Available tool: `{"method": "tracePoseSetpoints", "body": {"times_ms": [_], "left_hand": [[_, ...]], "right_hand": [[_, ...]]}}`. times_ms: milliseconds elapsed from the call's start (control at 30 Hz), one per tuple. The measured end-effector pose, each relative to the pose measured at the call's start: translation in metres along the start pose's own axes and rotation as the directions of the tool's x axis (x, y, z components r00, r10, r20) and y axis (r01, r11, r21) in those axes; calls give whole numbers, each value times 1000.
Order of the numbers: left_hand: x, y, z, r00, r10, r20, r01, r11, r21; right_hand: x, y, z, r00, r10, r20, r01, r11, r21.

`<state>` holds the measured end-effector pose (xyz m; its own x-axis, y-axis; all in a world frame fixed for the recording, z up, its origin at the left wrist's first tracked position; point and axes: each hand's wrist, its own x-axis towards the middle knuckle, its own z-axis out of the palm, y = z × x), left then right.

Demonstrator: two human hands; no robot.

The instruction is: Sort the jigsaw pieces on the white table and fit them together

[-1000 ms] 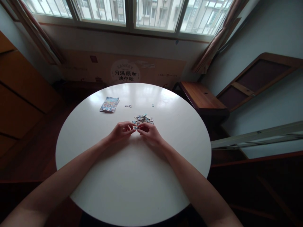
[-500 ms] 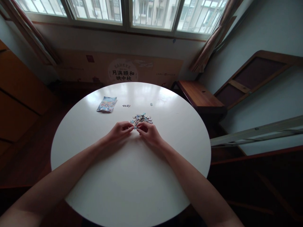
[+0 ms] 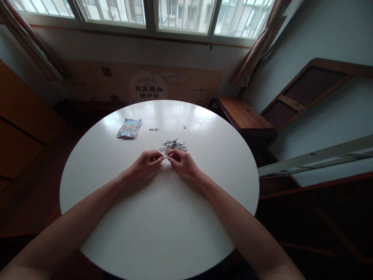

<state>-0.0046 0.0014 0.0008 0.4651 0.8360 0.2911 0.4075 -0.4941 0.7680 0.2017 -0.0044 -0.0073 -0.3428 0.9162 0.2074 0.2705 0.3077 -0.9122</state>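
Observation:
My left hand (image 3: pixel 146 161) and my right hand (image 3: pixel 183 162) rest on a round white table (image 3: pixel 157 217), fingertips pinched together and meeting over a small jigsaw piece (image 3: pixel 165 156). Both hands grip that piece between thumb and fingers. Just beyond the fingertips lies a small heap of loose jigsaw pieces (image 3: pixel 173 144). Whether one piece or two joined ones sit between the fingers is too small to tell.
A printed packet (image 3: pixel 129 128) lies at the far left of the table. A few stray pieces (image 3: pixel 154 129) and a single piece (image 3: pixel 184 127) lie behind the heap. A wooden bench (image 3: pixel 244 116) stands right of the table, under a window.
Both hands stay pinched at the same spot by the heap. The view has drifted slightly, shifting everything a little left and up.

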Motion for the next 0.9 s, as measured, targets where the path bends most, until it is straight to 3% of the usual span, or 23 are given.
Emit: {"method": "tracePoseSetpoints", "body": {"times_ms": [433, 900], "left_hand": [[1, -13, 3, 997, 80, -22, -79, 995, 63], [0, -14, 3, 995, 96, -31, -93, 993, 73]], "right_hand": [[1, 3, 0, 1000, 11, -11, -11, 999, 34], [2, 3, -1, 999, -29, -15, 27, 995, -91]]}}
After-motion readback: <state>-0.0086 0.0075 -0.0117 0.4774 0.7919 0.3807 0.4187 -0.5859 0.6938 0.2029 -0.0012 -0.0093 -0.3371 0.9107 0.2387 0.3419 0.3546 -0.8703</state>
